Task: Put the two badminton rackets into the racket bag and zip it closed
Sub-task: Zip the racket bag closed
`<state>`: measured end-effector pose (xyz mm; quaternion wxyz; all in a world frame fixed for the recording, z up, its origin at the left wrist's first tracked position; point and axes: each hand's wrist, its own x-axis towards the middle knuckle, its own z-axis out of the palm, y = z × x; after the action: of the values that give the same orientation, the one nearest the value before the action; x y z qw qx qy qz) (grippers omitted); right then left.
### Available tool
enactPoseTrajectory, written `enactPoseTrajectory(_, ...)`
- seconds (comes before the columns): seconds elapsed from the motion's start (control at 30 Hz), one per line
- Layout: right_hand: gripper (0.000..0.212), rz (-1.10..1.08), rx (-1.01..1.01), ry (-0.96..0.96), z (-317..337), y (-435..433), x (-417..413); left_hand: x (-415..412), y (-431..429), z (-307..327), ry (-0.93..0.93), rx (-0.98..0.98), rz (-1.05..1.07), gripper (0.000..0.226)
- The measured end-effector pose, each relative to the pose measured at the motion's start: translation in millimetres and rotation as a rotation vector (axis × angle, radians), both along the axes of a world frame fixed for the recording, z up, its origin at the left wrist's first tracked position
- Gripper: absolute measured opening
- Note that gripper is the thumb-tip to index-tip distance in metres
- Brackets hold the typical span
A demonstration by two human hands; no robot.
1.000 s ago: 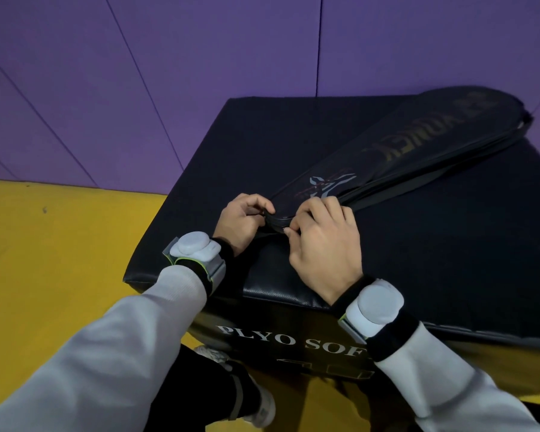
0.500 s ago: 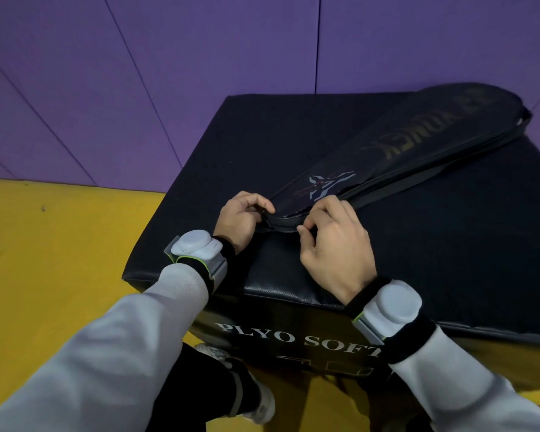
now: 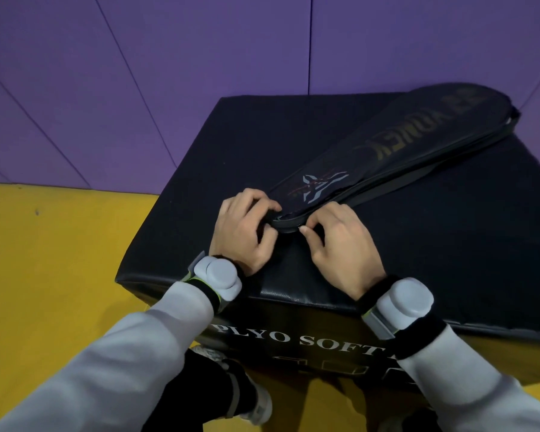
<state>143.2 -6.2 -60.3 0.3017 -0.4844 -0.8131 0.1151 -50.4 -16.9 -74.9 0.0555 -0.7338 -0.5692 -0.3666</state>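
Note:
A long black racket bag (image 3: 396, 151) with gold lettering lies diagonally across the black plyo box (image 3: 293, 141), its narrow end toward me. My left hand (image 3: 243, 232) grips that narrow end of the bag. My right hand (image 3: 337, 244) pinches a small zipper pull at the bag's near edge, just right of the tip. No racket shows outside the bag; its inside is hidden.
The box's front face reads "PLYO SOFT" (image 3: 293, 338). Yellow floor mat (image 3: 44, 275) spreads to the left and a purple padded wall (image 3: 200, 42) stands behind. A black strap (image 3: 434, 179) runs along the bag's right side. My shoe (image 3: 256, 406) is below the box.
My right hand has slid a little to the right along the bag's near edge, fingers still pinched. My left hand has kept its hold on the narrow end.

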Motion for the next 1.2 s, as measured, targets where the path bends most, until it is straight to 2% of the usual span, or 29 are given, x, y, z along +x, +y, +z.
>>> enactPoseTrajectory(0.2, 0.013, -0.044, 0.051, 0.022, 1, 0, -8, 5, 1, -5, 0.180, 0.081, -0.074, 0.030)
enactPoseTrajectory(0.47, 0.013, -0.094, 0.088, 0.020, 2, -1, -20, 1, 6, -9, 0.190, 0.100, -0.049, 0.022)
enactPoseTrajectory(0.8, 0.011, -0.192, 0.003, 0.019, -1, 35, 6, 1, 6, -8, 0.162, 0.086, 0.029, 0.017)
enactPoseTrajectory(0.9, 0.009, -0.160, 0.028, 0.071, -6, 43, 14, 0, 6, -7, 0.175, 0.089, 0.042, 0.017)
enactPoseTrajectory(1.07, 0.007, -0.032, 0.181, 0.079, -11, 50, 15, -1, 5, -6, 0.165, 0.089, 0.080, 0.013)
enactPoseTrajectory(1.2, 0.008, 0.049, 0.095, 0.052, -9, 55, 13, -1, 5, -5, 0.162, 0.082, 0.118, 0.012)
